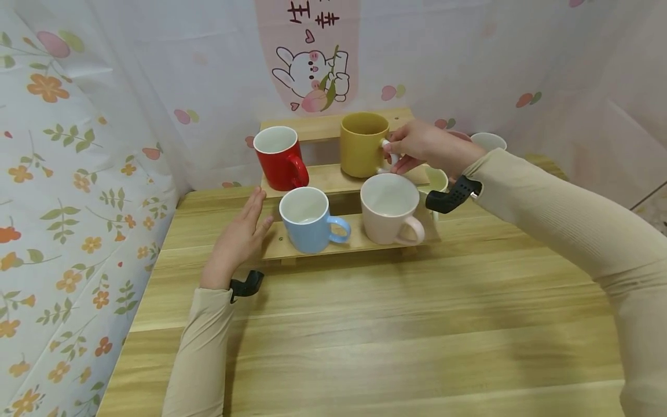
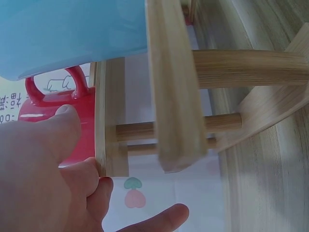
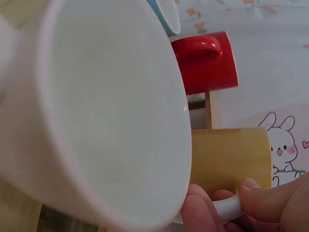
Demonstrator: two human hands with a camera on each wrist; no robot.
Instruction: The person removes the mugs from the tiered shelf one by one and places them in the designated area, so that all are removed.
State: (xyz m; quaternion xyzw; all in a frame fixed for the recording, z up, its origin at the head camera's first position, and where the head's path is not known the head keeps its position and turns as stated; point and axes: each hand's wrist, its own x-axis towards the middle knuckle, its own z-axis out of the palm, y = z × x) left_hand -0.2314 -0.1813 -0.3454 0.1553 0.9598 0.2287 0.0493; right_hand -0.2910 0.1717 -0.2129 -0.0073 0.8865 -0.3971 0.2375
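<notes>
My right hand [image 1: 424,145] pinches the white handle [image 3: 228,208] of a yellow mug [image 1: 361,147], which stands upright on the middle step of a wooden tiered rack [image 1: 325,176]. My left hand [image 1: 234,243] is at the rack's left end, its fingers extended; in the left wrist view, the fingers touch the end of a board beside the red mug [image 2: 82,121]. That red mug also stands on the middle step, to the left. A light blue mug [image 1: 307,229] and a pale pink mug [image 1: 385,211] occupy the lowest step, handles to the right.
Behind my right wrist, several more cups are partly hidden, including a white-rimmed cup [image 1: 488,140] and a pale yellow-green cup [image 1: 436,179]. The rack stands on a wood-grain table [image 1: 365,324]. A patterned cloth [image 1: 208,69] hangs close behind it.
</notes>
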